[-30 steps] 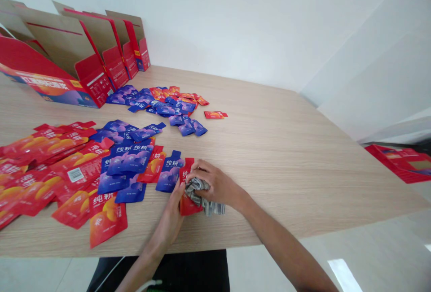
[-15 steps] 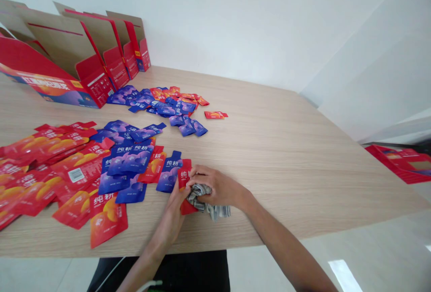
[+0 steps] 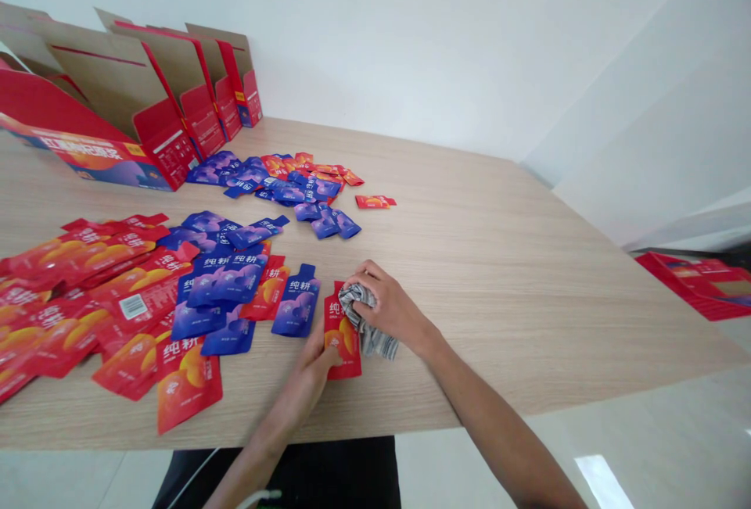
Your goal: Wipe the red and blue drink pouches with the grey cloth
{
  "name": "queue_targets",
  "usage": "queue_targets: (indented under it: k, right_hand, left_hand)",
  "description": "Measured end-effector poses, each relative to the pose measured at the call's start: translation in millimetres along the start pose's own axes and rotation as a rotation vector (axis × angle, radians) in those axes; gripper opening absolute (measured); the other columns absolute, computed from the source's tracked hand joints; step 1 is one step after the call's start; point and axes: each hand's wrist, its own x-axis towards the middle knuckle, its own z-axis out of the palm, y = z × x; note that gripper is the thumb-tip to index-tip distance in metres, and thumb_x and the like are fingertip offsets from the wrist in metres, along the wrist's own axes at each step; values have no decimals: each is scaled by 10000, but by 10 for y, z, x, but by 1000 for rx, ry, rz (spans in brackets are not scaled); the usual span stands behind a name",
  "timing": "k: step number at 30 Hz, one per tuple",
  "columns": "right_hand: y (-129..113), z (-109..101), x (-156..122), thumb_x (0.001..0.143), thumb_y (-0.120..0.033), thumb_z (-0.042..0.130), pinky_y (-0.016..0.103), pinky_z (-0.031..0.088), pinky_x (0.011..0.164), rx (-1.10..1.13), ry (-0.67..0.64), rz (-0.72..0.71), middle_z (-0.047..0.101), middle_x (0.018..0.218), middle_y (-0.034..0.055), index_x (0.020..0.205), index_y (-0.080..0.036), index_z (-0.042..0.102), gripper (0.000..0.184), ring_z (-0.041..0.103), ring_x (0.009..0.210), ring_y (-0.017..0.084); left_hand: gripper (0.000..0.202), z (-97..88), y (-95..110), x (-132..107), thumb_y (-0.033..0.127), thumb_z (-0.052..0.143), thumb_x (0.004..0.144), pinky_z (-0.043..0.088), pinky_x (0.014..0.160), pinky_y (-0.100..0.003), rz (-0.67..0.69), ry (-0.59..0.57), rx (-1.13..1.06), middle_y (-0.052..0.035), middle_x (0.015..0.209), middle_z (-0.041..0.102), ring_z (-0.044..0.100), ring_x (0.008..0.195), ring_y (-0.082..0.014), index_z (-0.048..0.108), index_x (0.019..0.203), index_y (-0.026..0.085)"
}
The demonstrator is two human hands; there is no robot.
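A red pouch (image 3: pixel 346 341) printed with orange fruit stands tilted up in my left hand (image 3: pixel 315 364), whose thumb lies over its lower left part. My right hand (image 3: pixel 388 307) is closed on a crumpled grey striped cloth (image 3: pixel 371 331), which presses against the pouch's upper right side and covers some of its print. The cloth's loose end hangs to the right of the pouch. Just left of the held pouch, a single blue pouch (image 3: pixel 296 306) lies flat on the table.
Red pouches (image 3: pixel 117 259) and blue pouches (image 3: pixel 214 282) are heaped at the left. Farther back lies a pile of small sachets (image 3: pixel 293 181), with one red sachet (image 3: pixel 375 202) apart from it. Open red cartons (image 3: pixel 158 134) line the back left. Another red box (image 3: pixel 704 282) is beyond the table's right edge.
My left hand has shifted down to the lower part of the pouch, so more of its front shows. My right hand has moved up with the cloth to the pouch's top right.
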Motion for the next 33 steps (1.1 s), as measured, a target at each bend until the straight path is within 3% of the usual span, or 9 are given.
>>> queue_targets:
  k: [5,9,12,15,19,22,27,33]
  right_hand:
    - [-65,-55,-11,778,19,699,344,515,986,89,-221,-158,594,1094,36,1072,-239,721,393,630,1034,209]
    - [-88,-70,-20,765,27,718,327,525,940,136,-332,-231,613,1096,26,1042,-248,731,390,635,1021,200]
    - [-84,-66,-18,779,17,684,339,531,947,110,-227,-200,609,1075,28,1046,-248,728,378,636,1013,201]
    - [-72,-61,-5,778,4,632,360,533,963,99,15,-125,598,1071,44,1047,-231,720,368,635,1015,211]
    - [-62,-63,13,770,-42,600,346,550,903,117,239,-76,613,1031,44,1004,-225,714,318,638,973,210]
    - [-64,-68,20,781,-73,591,338,554,876,109,305,-60,617,1004,45,986,-221,709,279,640,964,212]
    - [-57,-66,27,784,-80,596,335,554,870,97,347,-59,621,992,42,983,-215,701,262,637,937,206]
    - [-67,-78,24,795,-91,600,341,555,882,96,332,-58,629,1009,49,983,-216,700,247,643,962,212]
  left_hand:
    - [782,69,102,123,146,560,625,517,957,-367,-9,89,-110,-56,1127,745,651,1043,-247,624,1403,185]
    - [657,47,116,238,182,562,655,548,914,-380,42,145,2,-60,1029,745,671,1008,-266,679,1301,159]
    - [613,-12,124,303,224,574,746,510,1043,-431,111,173,236,-89,1199,732,642,1190,-300,634,1352,166]
    - [651,-77,126,381,246,534,829,417,1173,-478,304,212,677,-142,1441,623,524,1405,-311,511,1473,159]
    - [723,-107,82,509,224,514,887,434,1154,-548,478,231,1094,-240,1472,558,526,1403,-348,327,1573,90]
    - [697,-46,85,572,159,485,904,485,1091,-535,510,233,1255,-254,1365,588,586,1285,-338,314,1571,50]
    - [517,72,229,577,130,448,948,500,1007,-559,486,330,1559,-241,1218,620,581,1119,-361,539,1448,35]
    - [516,-86,318,526,176,503,954,459,1061,-597,447,532,1804,-319,1402,567,514,1308,-460,584,1434,4]
